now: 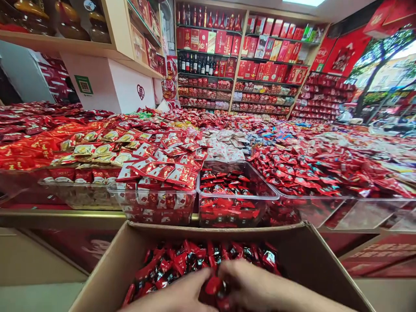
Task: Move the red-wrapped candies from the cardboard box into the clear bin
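Observation:
Both hands reach down into an open cardboard box (325, 260) that holds many small red and black wrapped packets (182, 260). My left hand (185, 292) comes in from the lower left, blurred, with its thumb near the middle of the pile. Close beside it, my right hand (247, 281) curves down among the packets, its fingertips mostly hidden. A few red and black packets show between the two hands; whether either one grips them is unclear. Behind the box stands a clear plastic bin (238, 197), partly filled with similar red and black packets.
Clear bins heaped with red and white packets (162, 169), gold packets (104, 149) and more red packets (302, 173) line the counter. A gold counter edge (81, 213) runs behind the box. Shelves (238, 56) with bottles and red boxes stand at the back.

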The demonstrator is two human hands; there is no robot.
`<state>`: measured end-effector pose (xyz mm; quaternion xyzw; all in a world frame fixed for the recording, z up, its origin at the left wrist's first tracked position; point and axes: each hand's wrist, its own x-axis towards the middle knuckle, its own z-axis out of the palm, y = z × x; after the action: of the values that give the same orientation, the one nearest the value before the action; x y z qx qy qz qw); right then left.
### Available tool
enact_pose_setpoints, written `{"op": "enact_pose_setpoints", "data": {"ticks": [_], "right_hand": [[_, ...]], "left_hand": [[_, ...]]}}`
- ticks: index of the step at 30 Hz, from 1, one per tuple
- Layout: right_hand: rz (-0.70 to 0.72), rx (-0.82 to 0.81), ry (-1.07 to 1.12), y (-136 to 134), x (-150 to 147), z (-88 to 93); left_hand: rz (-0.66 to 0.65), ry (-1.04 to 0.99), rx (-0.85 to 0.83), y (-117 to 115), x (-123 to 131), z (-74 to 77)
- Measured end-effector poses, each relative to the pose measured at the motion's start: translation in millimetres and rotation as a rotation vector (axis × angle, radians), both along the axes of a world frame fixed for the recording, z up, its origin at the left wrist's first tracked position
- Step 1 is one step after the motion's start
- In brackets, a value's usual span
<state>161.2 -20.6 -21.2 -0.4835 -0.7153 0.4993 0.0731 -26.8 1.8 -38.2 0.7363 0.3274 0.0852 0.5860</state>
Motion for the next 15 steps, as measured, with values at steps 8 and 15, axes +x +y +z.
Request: {"op": "enact_pose_setpoints", "data": {"ticks": [8, 15], "right_hand": [[-0.332, -0.118, 0.567, 6, 1, 34.4], [-0.421, -0.190, 0.490, 3, -1, 31.8]], "left_hand": [[0.149, -0.439, -0.549, -7, 15, 26.6], [0.170, -0.401, -0.485, -5, 14, 34.9]]}}
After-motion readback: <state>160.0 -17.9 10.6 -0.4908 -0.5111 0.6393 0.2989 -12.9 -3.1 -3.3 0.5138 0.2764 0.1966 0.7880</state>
